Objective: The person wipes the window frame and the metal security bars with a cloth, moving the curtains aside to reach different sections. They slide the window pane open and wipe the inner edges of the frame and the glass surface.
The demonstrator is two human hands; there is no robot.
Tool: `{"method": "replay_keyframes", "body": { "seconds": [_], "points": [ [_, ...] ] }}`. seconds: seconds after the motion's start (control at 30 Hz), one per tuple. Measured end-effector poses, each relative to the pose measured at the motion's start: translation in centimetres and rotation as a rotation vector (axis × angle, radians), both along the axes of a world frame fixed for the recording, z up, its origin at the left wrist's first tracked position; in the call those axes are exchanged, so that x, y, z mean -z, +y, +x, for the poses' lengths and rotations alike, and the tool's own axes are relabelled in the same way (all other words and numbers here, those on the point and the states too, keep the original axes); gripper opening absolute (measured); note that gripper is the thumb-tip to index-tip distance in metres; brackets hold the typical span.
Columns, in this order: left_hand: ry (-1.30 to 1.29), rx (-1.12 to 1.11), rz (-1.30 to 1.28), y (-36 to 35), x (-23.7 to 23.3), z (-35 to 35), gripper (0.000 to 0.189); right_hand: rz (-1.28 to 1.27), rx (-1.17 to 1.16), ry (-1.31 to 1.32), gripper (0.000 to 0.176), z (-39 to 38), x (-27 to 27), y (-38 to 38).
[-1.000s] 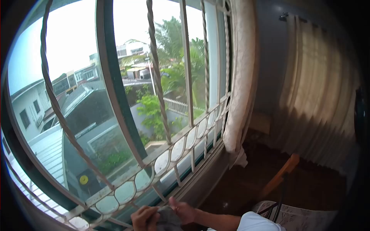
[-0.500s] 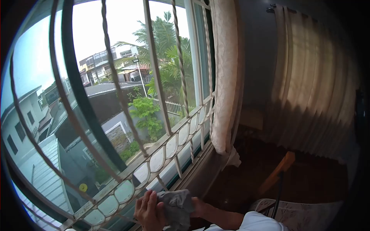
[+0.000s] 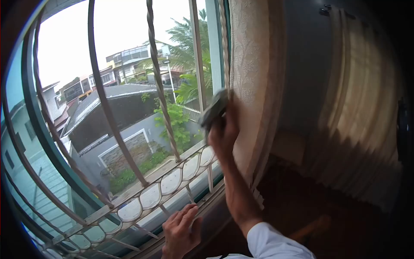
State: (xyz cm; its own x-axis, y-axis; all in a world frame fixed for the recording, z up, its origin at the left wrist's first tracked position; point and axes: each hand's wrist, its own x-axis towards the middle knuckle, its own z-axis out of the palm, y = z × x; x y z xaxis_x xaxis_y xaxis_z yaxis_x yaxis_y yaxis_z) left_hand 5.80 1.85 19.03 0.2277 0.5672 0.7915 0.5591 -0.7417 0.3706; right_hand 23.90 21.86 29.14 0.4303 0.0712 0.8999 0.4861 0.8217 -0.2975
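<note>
A crumpled grey cloth (image 3: 214, 111) is in my right hand (image 3: 224, 134), which is closed around it and smeared by motion. The hand is raised at the right side of the window grille (image 3: 161, 101), by the last bars and the edge of the curtain. My left hand (image 3: 181, 228) is low, beside the bottom of the grille near the sill. Its fingers are loosely bent, the thumb stands apart, and nothing shows in it.
A patterned light curtain (image 3: 257, 64) hangs just right of the grille. Another curtain (image 3: 360, 99) covers the far wall. The windowsill (image 3: 211, 198) runs below the bars. Dark floor (image 3: 319, 194) lies at lower right, with a blurred orange-brown piece (image 3: 312, 226) on that side.
My right hand has risen from beside the left hand to the grille's right side, carrying the grey cloth. My left hand has come off the cloth. The view has shifted.
</note>
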Motion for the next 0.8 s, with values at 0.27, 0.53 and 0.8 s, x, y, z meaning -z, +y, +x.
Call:
{"method": "replay_keyframes", "body": {
  "seconds": [0.27, 0.53, 0.8],
  "points": [
    [-0.089, -0.131, -0.023, 5.9, -1.0, 3.3, 0.034, 0.143, 0.481, -0.293, 0.041, 16.7, -3.9, 11.2],
    [-0.045, -0.08, 0.268, 12.8, -6.1, 7.0, 0.035, -0.012, 0.076, -0.31, 0.033, 12.2, -1.6, 10.2],
    [-0.079, -0.134, 0.407, 17.0, -5.6, 7.1, 0.027, -0.099, 0.2, -0.421, 0.052, 8.9, 0.8, 8.1]
  ]
}}
